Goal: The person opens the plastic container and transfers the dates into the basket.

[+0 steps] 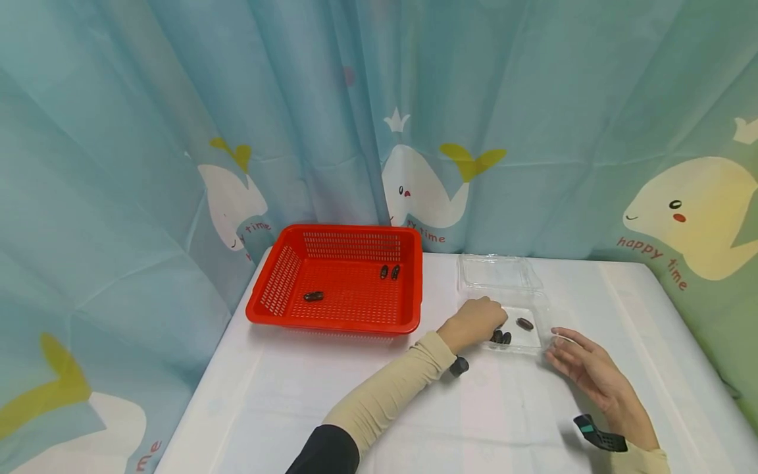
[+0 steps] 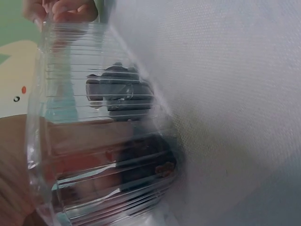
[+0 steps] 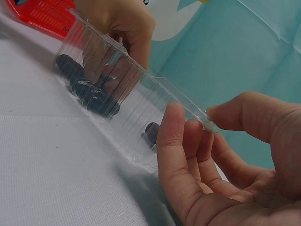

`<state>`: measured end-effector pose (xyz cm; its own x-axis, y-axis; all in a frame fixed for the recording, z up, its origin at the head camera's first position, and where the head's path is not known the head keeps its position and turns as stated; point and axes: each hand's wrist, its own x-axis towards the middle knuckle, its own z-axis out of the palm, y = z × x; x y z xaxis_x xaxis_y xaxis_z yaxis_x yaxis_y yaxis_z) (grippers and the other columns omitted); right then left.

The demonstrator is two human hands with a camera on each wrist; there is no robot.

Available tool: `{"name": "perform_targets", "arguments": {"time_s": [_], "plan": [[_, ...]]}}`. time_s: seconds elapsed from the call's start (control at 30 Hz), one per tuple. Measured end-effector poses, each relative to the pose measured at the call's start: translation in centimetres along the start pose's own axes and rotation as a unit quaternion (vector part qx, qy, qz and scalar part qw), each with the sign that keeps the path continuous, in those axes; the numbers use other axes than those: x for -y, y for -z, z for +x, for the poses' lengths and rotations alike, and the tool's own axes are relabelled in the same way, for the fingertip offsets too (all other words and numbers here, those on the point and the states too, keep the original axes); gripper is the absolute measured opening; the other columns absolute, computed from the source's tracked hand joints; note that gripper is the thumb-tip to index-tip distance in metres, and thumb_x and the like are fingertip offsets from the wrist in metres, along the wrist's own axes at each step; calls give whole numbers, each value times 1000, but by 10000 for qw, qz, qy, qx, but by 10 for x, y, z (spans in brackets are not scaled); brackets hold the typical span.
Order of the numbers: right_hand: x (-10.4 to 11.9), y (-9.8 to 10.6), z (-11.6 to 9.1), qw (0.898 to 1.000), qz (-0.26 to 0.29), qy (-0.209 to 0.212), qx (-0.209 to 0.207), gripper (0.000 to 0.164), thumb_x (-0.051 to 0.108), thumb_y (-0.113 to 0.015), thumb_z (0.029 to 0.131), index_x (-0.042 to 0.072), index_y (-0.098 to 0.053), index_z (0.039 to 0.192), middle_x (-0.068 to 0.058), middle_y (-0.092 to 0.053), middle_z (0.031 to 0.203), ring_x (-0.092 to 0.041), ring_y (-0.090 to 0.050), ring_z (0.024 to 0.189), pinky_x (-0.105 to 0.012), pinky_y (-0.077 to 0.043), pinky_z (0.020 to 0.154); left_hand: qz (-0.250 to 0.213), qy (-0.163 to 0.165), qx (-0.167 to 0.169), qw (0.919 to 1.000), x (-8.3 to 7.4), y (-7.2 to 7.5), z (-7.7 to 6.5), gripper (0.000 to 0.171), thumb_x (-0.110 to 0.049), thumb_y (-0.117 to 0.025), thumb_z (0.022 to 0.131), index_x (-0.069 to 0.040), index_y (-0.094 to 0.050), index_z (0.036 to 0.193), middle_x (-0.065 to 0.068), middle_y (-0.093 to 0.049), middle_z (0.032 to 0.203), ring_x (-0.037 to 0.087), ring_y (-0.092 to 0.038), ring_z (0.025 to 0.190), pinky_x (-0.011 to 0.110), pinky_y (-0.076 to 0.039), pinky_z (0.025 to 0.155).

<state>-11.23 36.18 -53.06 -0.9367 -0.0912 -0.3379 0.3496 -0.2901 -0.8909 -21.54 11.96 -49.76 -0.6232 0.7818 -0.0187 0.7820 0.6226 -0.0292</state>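
A clear plastic clamshell box (image 1: 526,349) lies on the white table with its lid (image 1: 496,271) folded back behind it. Several dark brown, oblong pieces that look like dates (image 1: 524,324) lie inside. My left hand (image 1: 476,321) reaches over the box's left side, fingers bent down among the pieces. Through the ribbed wall in the left wrist view, a dark piece (image 2: 146,162) shows right at those fingertips; I cannot tell whether they grip it. At the opposite corner my right hand (image 3: 221,155) pinches the box rim between thumb and fingers.
Left of the box stands a red perforated basket (image 1: 343,323), with a few similar dark pieces (image 1: 314,296) on its bottom. A blue-green curtain (image 1: 331,131) printed with whales hangs behind the table (image 1: 438,421). A dark strap (image 1: 599,436) is around my right wrist.
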Motion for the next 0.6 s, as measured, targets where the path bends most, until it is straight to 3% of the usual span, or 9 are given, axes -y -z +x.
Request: {"name": "perform_targets", "arguments": {"time_s": [0.2, 0.43, 0.6], "plan": [[-1, 0, 0, 10000, -25, 26, -9, 28, 6, -53, 108, 30, -69, 112, 5, -62, 112, -6, -70, 98, -25, -62, 90, -51, 31, 58, 10000, -1, -1, 1, 13, -24, -70, 98, -32, -79, 103, -14, -77, 108, 7, -65, 95, 22, -54, 75], [-1, -1, 0, 10000, 25, 37, -14, 29, 6, -53, 108, 30, -69, 112, 5, -64, 108, -6, -71, 96, -25, -62, 90, -62, 1, -3, 10000, 0, -3, 3, 8, -26, -74, 96, -31, -78, 100, -14, -77, 104, 6, -68, 94, 22, -56, 76], [-1, -1, 0, 10000, -7, 40, -31, 28, 7, -53, 108, 30, -69, 111, 5, -64, 108, -6, -71, 96, -25, -62, 89, -346, -45, -43, 9994, 4, -4, 4, 6, -22, -76, 95, -27, -75, 94, -14, -75, 95, 4, -65, 86, 19, -53, 69]]}}
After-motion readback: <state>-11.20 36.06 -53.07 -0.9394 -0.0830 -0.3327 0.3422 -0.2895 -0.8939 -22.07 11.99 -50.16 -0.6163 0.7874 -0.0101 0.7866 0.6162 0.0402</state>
